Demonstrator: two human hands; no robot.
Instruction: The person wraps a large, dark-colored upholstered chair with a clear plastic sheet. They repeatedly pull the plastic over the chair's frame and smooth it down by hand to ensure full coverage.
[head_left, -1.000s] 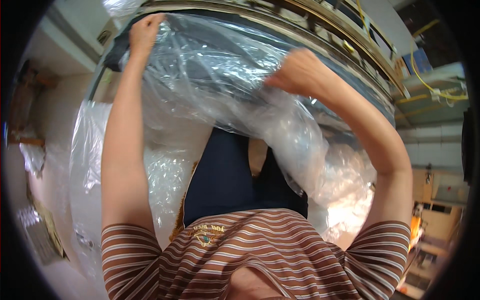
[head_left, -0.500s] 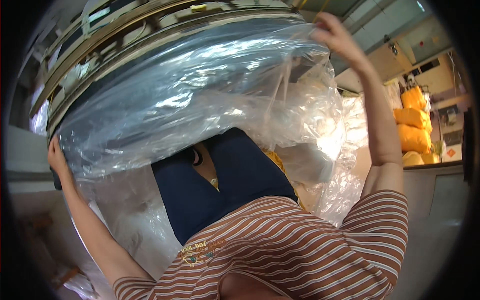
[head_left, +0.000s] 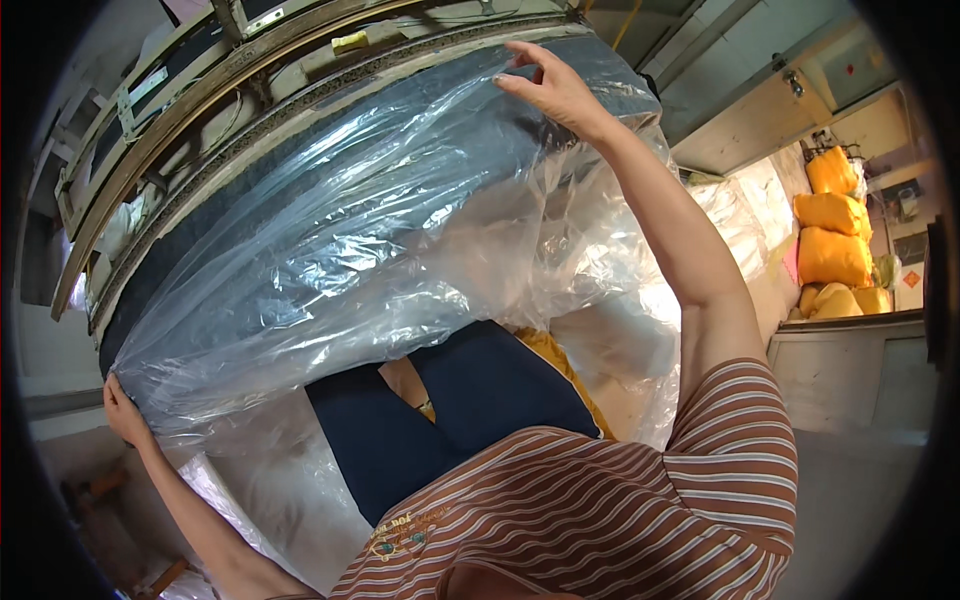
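A wide sheet of clear plastic film (head_left: 400, 240) lies crinkled over a dark bench surface (head_left: 590, 65) and hangs down toward my lap. At the far left, my left hand (head_left: 122, 410) is closed on the film's gathered edge, where folds run together at the fingers. My right hand (head_left: 556, 92) is over the far side of the surface, right of centre. Its thumb and forefinger are apart, with the film's upper edge close to the fingertips. No film shows gripped between them.
Behind the bench runs a long machine frame with a curved-looking rail (head_left: 200, 90) and a small yellow piece (head_left: 350, 42). More clear film (head_left: 740, 215) lies at the right. Stacked yellow bundles (head_left: 835, 255) stand on a ledge farther right.
My right hand has moved left from the far right corner, and its fingers have opened. My left hand is slightly lower, still on the film. The film has sunk flatter onto the surface.
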